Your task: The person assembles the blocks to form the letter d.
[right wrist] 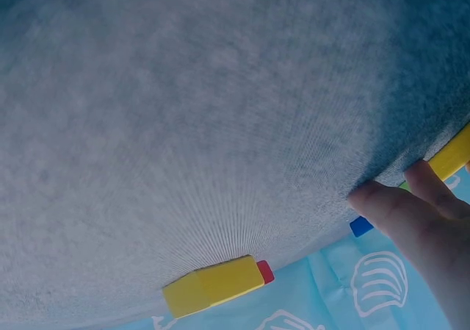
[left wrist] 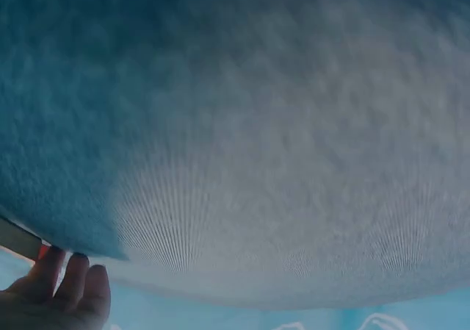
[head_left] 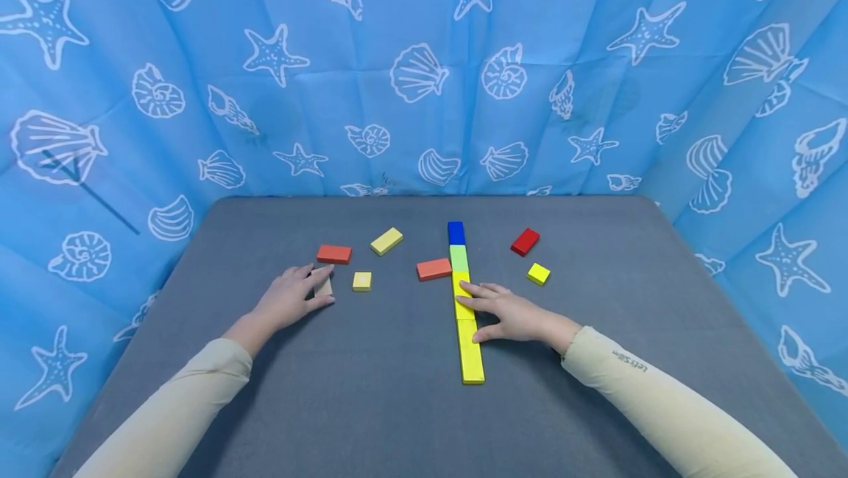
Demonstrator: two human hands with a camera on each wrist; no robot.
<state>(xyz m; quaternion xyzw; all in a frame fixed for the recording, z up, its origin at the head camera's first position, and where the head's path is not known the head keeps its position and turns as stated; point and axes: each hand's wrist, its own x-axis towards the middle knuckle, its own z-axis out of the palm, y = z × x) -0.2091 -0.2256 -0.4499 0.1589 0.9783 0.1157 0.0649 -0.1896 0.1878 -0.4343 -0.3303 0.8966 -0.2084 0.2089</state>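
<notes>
In the head view, the left hand (head_left: 286, 300) holds a beige block (head_left: 322, 287) between its fingers at the far side and its thumb at the near side. Right of centre, a blue block (head_left: 456, 233), a light green block (head_left: 458, 258) and two long yellow blocks (head_left: 472, 364) form a straight row running away from the person. Fingers of the right hand (head_left: 513, 316) lie across the farther yellow block, the thumb at the right edge of the nearer one. An orange-red block (head_left: 433, 269) is angled against the row's left side.
Beyond the left hand lies another orange-red block (head_left: 334, 254), with a pale yellow block (head_left: 386, 241) and a small pale yellow one (head_left: 361, 281) to its right. Right of the row are a red block (head_left: 525, 241) and a small bright yellow one (head_left: 539, 274). A blue curtain (head_left: 371, 95) hangs behind.
</notes>
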